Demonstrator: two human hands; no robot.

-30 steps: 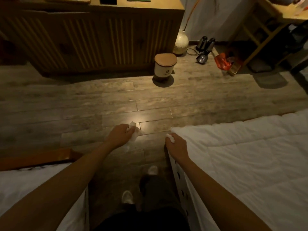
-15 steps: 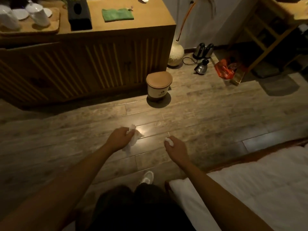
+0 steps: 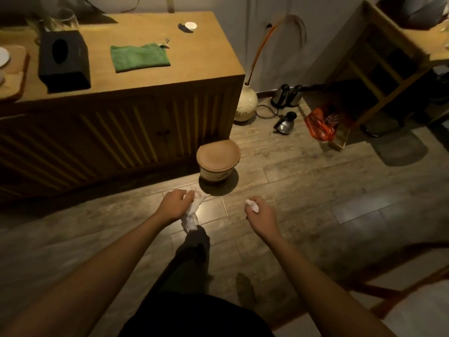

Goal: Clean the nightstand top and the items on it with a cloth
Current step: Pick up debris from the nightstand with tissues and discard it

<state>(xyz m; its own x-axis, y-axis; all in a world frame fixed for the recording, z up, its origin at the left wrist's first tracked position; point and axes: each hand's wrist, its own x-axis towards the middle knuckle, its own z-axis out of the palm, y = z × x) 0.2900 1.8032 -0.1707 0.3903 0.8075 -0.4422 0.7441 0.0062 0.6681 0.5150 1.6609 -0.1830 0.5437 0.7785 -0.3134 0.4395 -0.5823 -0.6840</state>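
Tissue (image 3: 193, 210) is trailing out of my left hand (image 3: 173, 205), whose fingers are curling round the crumpled white wad so that a loose tail is hanging below my fist, above my dark trouser leg (image 3: 194, 254). My right hand (image 3: 260, 212) is clenching round a second, smaller white wad (image 3: 251, 206), only a bit of which is peeking out past my knuckles. Both arms are reaching forward over the wood-plank floor (image 3: 303, 186), the two fists near each other but apart. Just ahead of my left hand a small round bin with a wooden lid (image 3: 218, 158) is standing on the floor, close to the front of a slatted wooden cabinet (image 3: 126, 135). The cleaning cloth for the job, a green cloth (image 3: 139, 57), is lying flat on the cabinet top, well apart from both hands and touched by neither. To its left on the same top a black tissue box (image 3: 63, 60) is sitting, and at the far left edge a wooden tray (image 3: 17, 76) is showing. Right of the cabinet a pale round vase (image 3: 246, 105) is standing on the floor, with kettles (image 3: 285, 117) and an orange plastic bag (image 3: 319, 125) beyond it, near a wooden rack (image 3: 379, 69). White bedding (image 3: 418, 310) is filling the lower right corner.
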